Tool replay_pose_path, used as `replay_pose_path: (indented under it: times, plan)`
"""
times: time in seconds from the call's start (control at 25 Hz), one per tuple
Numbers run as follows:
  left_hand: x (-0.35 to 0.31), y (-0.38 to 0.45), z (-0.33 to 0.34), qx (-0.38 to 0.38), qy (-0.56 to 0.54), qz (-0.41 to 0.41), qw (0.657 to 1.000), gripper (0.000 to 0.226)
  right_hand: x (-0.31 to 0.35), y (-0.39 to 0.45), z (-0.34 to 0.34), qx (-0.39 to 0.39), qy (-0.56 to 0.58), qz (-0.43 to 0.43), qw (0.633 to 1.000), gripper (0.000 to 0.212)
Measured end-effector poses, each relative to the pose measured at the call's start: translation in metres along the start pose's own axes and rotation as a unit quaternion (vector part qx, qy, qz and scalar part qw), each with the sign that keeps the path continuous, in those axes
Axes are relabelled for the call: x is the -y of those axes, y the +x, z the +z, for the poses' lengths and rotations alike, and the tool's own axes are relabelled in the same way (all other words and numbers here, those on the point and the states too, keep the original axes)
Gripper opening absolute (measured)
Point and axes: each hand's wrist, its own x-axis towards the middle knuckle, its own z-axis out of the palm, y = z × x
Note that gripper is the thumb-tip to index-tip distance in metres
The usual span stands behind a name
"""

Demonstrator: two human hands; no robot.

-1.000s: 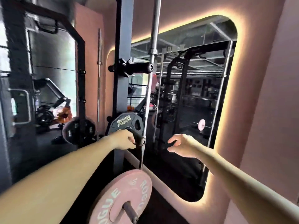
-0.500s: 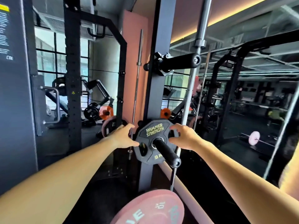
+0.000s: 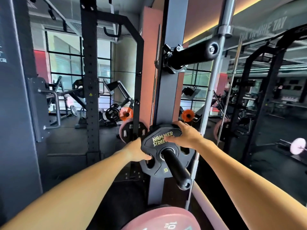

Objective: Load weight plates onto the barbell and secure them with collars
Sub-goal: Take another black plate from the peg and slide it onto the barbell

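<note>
A black 5 kg Hammer Strength plate (image 3: 166, 168) hangs on a black storage peg (image 3: 177, 170) of the rack upright (image 3: 169, 90). My left hand (image 3: 137, 151) grips its left edge, fingers hooked into a grip slot. My right hand (image 3: 184, 134) holds its upper right rim. A pink 10 kg bumper plate (image 3: 159, 219) sits on a lower peg at the bottom of the view. Metal collars (image 3: 171, 58) are clipped at the base of the upper black peg (image 3: 192, 55). A steel barbell (image 3: 214, 77) stands upright just right of the rack post.
Another black plate (image 3: 131, 131) over a pink one hangs behind the left rack post (image 3: 90, 90). A large mirror (image 3: 265, 105) fills the right side, reflecting racks and a pink-plated barbell. A grey panel (image 3: 15, 113) with a handle stands at the left.
I have come closer to the rack. My left hand slid from beside the plate into its left slot, and my right hand settled on the upper rim.
</note>
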Motion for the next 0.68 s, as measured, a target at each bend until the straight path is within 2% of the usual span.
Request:
replay_pose_path:
  times: [0.08,0.24,0.32,0.4,0.48,0.56,0.6,0.64,0.68]
  plan:
    - [-0.003,-0.004,0.007,-0.027,-0.007,-0.016,0.999,0.085,-0.004,0.003,0.004,-0.029,-0.012,-0.001,1.0,0.098]
    - [-0.01,-0.023,0.019,-0.092,-0.045,-0.028,0.994,0.061,-0.019,0.0,0.006,-0.047,0.045,-0.063,0.996,0.094]
    - [-0.011,-0.034,0.022,-0.095,-0.096,-0.022,0.991,0.059,-0.031,-0.006,0.007,-0.05,0.096,-0.07,0.992,0.086]
    - [-0.013,-0.045,0.028,-0.092,-0.173,-0.027,0.98,0.047,-0.038,-0.014,0.01,-0.054,0.147,-0.047,0.987,0.087]
    - [-0.018,-0.058,0.036,-0.095,-0.259,-0.039,0.96,0.036,-0.047,-0.024,0.015,-0.052,0.207,-0.017,0.977,0.092]
    - [-0.026,-0.069,0.046,-0.129,-0.337,-0.04,0.932,0.022,-0.058,-0.034,0.02,-0.054,0.274,0.004,0.96,0.094]
    - [-0.029,-0.073,0.05,-0.153,-0.372,-0.036,0.915,0.025,-0.063,-0.039,0.022,-0.048,0.302,0.016,0.952,0.097]
    - [-0.033,-0.076,0.054,-0.17,-0.401,-0.035,0.9,0.043,-0.068,-0.043,0.024,-0.043,0.327,0.02,0.944,0.11]
    - [-0.038,-0.079,0.058,-0.186,-0.42,-0.037,0.887,0.063,-0.073,-0.047,0.027,-0.039,0.351,0.02,0.935,0.114]
